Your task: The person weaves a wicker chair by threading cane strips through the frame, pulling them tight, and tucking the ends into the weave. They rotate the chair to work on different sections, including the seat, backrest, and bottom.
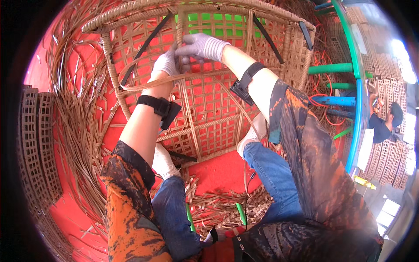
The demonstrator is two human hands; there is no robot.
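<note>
A large woven rattan frame (209,124) with a coil-wrapped rim lies tilted before me, its open lattice facing up. A wrapped middle bar (180,27) runs down from its far rim. My left hand (168,63), in a striped, pale knit glove, closes around this bar from the left. From the right my gloved right hand (205,47) bends its fingers against the same bar, close to the left fingertips. A long flat rattan strip (144,85) loops beneath my wrists and trails to the right. Whether the fingers also pinch a strip end is hidden.
Loose rattan strips (83,144) heap along the left on the red floor covering (218,174). Stacked woven panels (37,131) stand at far left. Green and blue metal frame bars (334,69) rise at right. Beyond them another person (384,122) is among more woven panels.
</note>
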